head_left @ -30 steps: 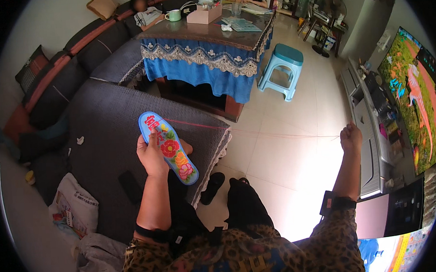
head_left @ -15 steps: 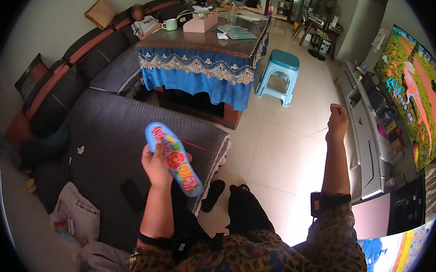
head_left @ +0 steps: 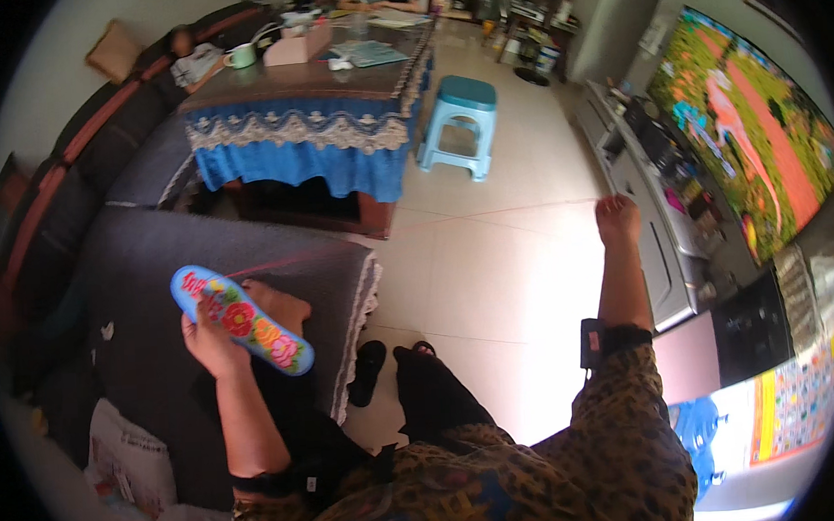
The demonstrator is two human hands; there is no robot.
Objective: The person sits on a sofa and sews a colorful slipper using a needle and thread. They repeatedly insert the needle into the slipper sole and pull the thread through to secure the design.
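My left hand grips an embroidered insole by its edge, thumb on top. The insole has a light-blue border, red, pink and orange flowers, green leaves, and a red pattern at its far end. A thin red thread stretches from the insole across to my right hand. That hand is held far out to the right with its fingers pinched together on the thread; whether a needle is in them is too small to tell. Behind the insole a bare foot shows on the dark seat cover.
The quilted dark sofa seat lies under my left arm. Ahead stands a table with a blue lace-edged cloth, and beside it a blue plastic stool. A grey TV cabinet runs along the right. Two people sit around the table's far side.
The view has turned toward the right, so the room appears shifted left. My right arm stays stretched out with the thread drawn, and the left hand still holds the insole, now tilted flatter.
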